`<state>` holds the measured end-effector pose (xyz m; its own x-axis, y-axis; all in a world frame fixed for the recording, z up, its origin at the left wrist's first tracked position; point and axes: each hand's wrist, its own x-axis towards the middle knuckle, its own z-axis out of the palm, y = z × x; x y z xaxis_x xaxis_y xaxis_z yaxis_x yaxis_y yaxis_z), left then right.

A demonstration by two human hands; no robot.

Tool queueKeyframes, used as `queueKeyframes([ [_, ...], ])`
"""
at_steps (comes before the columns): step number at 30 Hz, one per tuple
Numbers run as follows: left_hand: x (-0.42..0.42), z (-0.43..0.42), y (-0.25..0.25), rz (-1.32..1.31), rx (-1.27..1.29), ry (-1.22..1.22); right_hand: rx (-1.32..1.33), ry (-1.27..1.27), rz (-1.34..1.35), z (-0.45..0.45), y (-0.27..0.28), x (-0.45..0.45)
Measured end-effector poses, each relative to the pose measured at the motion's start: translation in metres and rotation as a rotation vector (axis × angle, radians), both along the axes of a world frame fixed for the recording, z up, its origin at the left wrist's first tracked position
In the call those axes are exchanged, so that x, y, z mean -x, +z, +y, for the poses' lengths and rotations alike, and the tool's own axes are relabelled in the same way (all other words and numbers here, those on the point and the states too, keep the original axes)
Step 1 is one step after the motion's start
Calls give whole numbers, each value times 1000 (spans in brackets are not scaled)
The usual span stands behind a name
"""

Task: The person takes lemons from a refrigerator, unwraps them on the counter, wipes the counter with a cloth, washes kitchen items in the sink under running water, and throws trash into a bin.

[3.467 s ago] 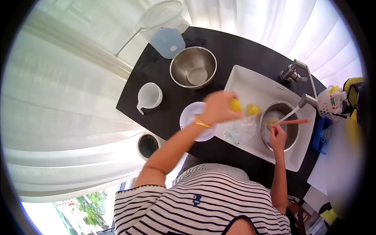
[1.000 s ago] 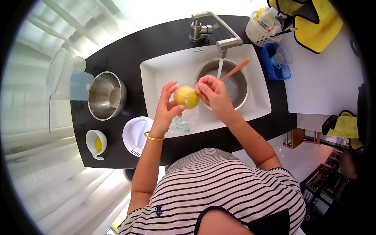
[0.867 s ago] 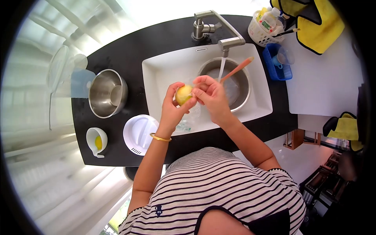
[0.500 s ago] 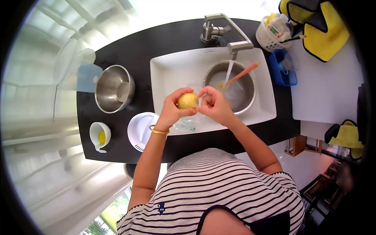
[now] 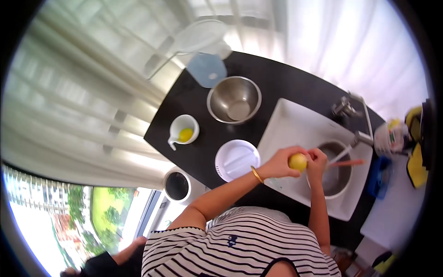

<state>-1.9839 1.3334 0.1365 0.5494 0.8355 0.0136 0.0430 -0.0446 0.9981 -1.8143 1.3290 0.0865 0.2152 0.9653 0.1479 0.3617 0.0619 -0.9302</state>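
My left hand [image 5: 282,162] is closed around a yellow lemon-like fruit [image 5: 298,162], held above the near side of the white sink [image 5: 288,124]. A gold bangle circles that wrist. My right hand [image 5: 317,162] is pinched at the fruit's right side; what lies between its fingers is too small to tell. Beside and beyond my right hand is a steel pot [image 5: 339,189] in the sink, with an orange-handled brush [image 5: 350,163] across it. Water runs from the faucet [image 5: 363,137] into the pot. Some clear plastic [image 5: 275,183] lies in the sink below my left wrist.
Left of the sink are a steel bowl [image 5: 234,100], a white lid-like dish [image 5: 237,159] and a white cup [image 5: 184,124] holding something yellow. A blue basket [image 5: 380,177] stands on the right. Another person's dark sleeve [image 5: 101,265] shows at lower left.
My view has swung left and tilted, so the sink and hands now appear farther right. The left hand still holds the fruit, with the right fingers still pinched beside it.
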Motion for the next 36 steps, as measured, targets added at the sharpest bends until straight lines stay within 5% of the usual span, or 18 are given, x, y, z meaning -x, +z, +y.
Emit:
queueKeyframes([
  [3,3,-10,12,-306,322,-172,-9,-40,-6,2,-22,-16],
  [5,1,-12,1,-340,368,-243,46,-123,277,8,-55,-34],
  [6,4,-14,1,-340,360,-210,49,-90,283,9,-42,-28],
  [8,12,-9,8,-773,676,-235,289,125,788,7,16,-18],
  [12,35,11,3,-923,783,-28,331,356,1007,-13,48,-29],
  [15,55,24,20,-733,630,61,318,449,725,-15,44,-36],
  [17,57,25,33,-534,511,156,107,201,-142,-12,11,-30],
  [18,57,27,34,-532,495,167,94,214,-137,-13,0,-21],
  [20,57,31,31,-179,259,260,-196,153,-751,-17,-22,8],
  [23,59,22,48,-189,212,285,-105,310,-1030,-20,-72,25],
  [26,62,25,65,-215,135,294,124,603,-1168,-22,-54,29],
  [32,30,27,66,-342,163,307,58,775,-1208,-7,-51,27],
  [36,-33,37,23,-323,179,334,10,438,-790,-9,-58,7],
])
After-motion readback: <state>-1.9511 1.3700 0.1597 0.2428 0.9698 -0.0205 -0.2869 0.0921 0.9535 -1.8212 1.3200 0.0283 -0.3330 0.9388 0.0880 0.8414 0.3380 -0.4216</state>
